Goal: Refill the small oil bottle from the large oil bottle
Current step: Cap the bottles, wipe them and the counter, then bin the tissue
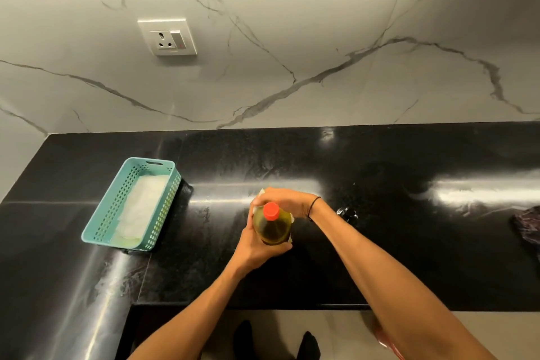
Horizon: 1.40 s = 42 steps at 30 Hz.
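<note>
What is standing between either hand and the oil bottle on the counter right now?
Nothing visible. The left hand already grips the oil bottle around its body, and the right hand is closed around its far side, behind the red cap, which is still on. Something pale shows under the right hand's fingers; what it is cannot be told.

A glossy black speckled stone countertop [380, 257] is seen running along a white marble-veined wall, with bright light streaks reflected across it. A teal perforated plastic basket [96, 231], rectangular with a handle slot, is placed on the left part; white folded sheets [140, 207] are laid inside it. Near the middle, a clear plastic bottle of yellow oil with a red cap [273, 228] is stood upright. At the far right edge, a dark crumpled cloth [527, 226] is partly seen.
</note>
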Motion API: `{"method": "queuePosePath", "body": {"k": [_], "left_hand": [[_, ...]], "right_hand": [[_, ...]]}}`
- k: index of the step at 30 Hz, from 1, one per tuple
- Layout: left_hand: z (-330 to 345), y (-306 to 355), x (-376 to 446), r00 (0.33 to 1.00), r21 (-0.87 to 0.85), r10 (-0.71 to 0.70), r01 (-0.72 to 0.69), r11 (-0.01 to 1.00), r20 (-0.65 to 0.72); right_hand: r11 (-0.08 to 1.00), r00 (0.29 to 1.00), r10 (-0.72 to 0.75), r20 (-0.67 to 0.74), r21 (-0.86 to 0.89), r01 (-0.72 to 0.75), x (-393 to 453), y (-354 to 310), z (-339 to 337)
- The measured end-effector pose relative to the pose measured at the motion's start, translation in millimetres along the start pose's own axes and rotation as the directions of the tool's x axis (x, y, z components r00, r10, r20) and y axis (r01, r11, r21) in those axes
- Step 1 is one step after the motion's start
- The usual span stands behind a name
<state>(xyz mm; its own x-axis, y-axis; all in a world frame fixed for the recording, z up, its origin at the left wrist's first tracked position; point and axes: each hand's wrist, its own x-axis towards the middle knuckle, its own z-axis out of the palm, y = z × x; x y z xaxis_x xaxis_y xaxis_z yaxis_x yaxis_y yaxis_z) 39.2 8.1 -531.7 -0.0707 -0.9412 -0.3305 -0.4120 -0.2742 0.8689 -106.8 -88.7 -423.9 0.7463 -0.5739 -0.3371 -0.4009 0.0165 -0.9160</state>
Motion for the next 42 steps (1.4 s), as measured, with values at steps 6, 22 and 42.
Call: {"method": "queuePosePath", "body": {"k": [6, 22, 42], "left_hand": [[-1.1, 5.7, 0.7, 0.997, 0.084, 0.071, -0.072, 0.994, 0.011], [-30.0, 31.1, -25.8, 0.889, 0.168, 0.422, -0.395, 0.903, -0.178], [-83.4, 60.5, -21.5, 0.895, 0.315, 0.443, -0.438, 0.842, 0.06]], "right_hand": [[0.982, 0.934, 0.168, -0.316, 0.136, -0.13, 16.3, 45.1, 7.7], [0.804, 0.532, 0.331, -0.78, 0.528, 0.274, -5.7, 61.4, 95.4], [0.429, 0.708, 0.308, -0.636, 0.757, 0.493, -6.8, 64.8, 89.2]]}}
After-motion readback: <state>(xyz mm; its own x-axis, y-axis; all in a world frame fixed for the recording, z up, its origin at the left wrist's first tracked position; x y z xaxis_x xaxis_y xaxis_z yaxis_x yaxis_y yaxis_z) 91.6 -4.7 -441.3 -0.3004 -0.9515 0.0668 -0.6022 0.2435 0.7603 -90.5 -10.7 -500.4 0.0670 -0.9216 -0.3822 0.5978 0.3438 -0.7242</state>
